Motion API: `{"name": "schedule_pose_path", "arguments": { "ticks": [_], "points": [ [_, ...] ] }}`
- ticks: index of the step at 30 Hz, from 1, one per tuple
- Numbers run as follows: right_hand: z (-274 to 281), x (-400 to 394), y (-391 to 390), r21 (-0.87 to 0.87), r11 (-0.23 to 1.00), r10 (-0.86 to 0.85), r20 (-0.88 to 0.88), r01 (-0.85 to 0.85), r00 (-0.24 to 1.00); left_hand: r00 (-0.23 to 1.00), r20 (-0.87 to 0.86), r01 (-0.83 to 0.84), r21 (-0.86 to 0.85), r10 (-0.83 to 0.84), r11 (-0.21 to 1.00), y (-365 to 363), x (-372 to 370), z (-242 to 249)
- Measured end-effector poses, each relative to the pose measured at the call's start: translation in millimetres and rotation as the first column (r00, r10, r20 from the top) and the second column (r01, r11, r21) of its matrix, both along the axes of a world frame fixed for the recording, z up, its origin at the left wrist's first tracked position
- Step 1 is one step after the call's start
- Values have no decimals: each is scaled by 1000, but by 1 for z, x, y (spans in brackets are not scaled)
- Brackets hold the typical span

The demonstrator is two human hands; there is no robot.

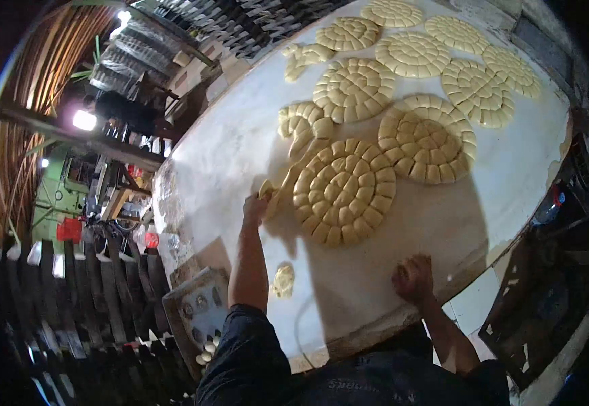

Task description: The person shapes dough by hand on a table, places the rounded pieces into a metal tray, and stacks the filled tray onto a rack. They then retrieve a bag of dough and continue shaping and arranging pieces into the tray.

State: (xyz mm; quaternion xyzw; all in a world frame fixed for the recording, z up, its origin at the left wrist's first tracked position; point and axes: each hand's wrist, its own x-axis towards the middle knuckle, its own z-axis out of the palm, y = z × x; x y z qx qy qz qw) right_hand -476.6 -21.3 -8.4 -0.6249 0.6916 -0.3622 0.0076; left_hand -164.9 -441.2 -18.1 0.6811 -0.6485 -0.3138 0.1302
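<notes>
My left hand (255, 210) is closed on the near end of a dough strip (301, 166), which runs back toward a loose curl of cut dough (301, 122). Just right of the strip lies a large round of dough pieces (344, 193) set in rings. Another ringed round (427, 139) touches it behind, its middle in shadow. By the table's near edge, my right hand (413, 279) is curled into a fist; whatever may be inside its fingers is hidden. A small dough lump (284, 281) sits in front of my left forearm.
Several more ringed dough rounds (413, 54) cover the far part of the white table (220, 162). A metal tray (200, 304) with small items stands at the left edge. Dark stacked slats (91, 291) fill the left side. A plastic bottle (549, 204) is beyond the right edge.
</notes>
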Motion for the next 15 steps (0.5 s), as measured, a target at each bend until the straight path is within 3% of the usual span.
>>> {"name": "schedule_pose_path", "arguments": {
  "ticks": [4, 5, 6, 7, 8, 10, 11, 12, 13, 14, 15],
  "points": [
    [-10, 1, 7, 21, 998, -66, 96, 64, 993, 967, -65, -251, -64, 247, 966, 113, 59, 25],
    [1, 11, 12, 21, 999, -49, 86, 47, 995, 927, -257, -298, -60, 274, 953, 133, 74, 25],
    [13, 21, 16, 98, 991, -116, 355, 87, 927, 853, -440, -338, -56, 281, 939, 150, 88, 27],
    [22, 35, 22, 182, 978, -192, 589, 103, 785, 845, -451, -349, -60, 287, 935, 169, 96, 29],
    [25, 57, 30, 176, 980, -180, 581, 94, 794, 739, -625, -332, -12, 252, 943, 192, 98, 34],
    [21, 113, 41, 230, 943, -116, 904, -240, 412, 427, -886, -263, 71, 182, 962, 241, 93, 51],
    [13, 144, 43, 209, 860, -173, 978, -467, 118, 410, -890, -269, 88, 197, 959, 271, 91, 64],
    [9, 176, 47, 115, 749, -291, 942, -652, -167, 342, -920, -256, 105, 192, 961, 304, 88, 80],
    [29, 212, 54, 107, 708, -418, 861, -698, -291, 268, -947, -242, 113, 178, 964, 328, 86, 91],
    [49, 244, 54, 84, 668, -531, 749, -740, -395, 269, -949, -170, 122, 165, 978, 351, 90, 90],
    [54, 267, 49, 99, 657, -537, 757, -747, -372, 271, -951, -100, 129, 152, 987, 377, 97, 87]
  ]
}}
